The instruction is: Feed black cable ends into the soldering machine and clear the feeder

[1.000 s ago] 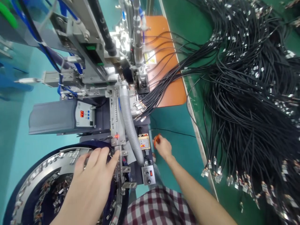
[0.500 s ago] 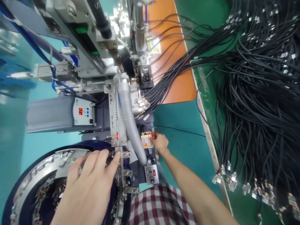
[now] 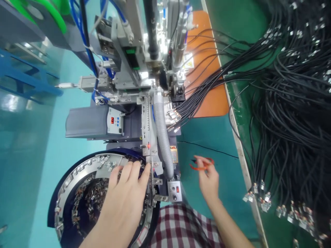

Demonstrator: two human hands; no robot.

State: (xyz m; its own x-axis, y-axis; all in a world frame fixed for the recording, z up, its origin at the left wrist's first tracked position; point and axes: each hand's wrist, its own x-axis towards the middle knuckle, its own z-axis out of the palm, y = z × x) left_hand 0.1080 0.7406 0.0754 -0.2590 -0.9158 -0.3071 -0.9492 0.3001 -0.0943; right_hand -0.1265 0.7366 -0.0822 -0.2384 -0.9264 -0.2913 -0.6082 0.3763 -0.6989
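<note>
My left hand (image 3: pixel 126 193) rests over the edge of the round feeder bowl (image 3: pixel 58 193), fingers spread, its fingertips at the metal feed track (image 3: pixel 149 170). Nothing shows in its grasp. To the right of the machine, my right hand (image 3: pixel 209 179) is closed on orange-handled pliers (image 3: pixel 203 167), held in the air with the dark tip pointing left. Small metal parts (image 3: pixel 97 196) fill the bowl's middle. A ribbed grey hose (image 3: pixel 162 132) runs down beside the track.
Black cables (image 3: pixel 204 91) cross the orange board (image 3: pixel 207 103) to a large cable pile (image 3: pixel 297 120) at right. A grey controller (image 3: pixel 88 122) stands left; a small switch box (image 3: pixel 175 191) sits near the checkered cloth (image 3: pixel 183 224).
My right hand has moved right with the pliers, away from the small yellow-framed display box. My left hand stays at the track. The whole view has shifted.
</note>
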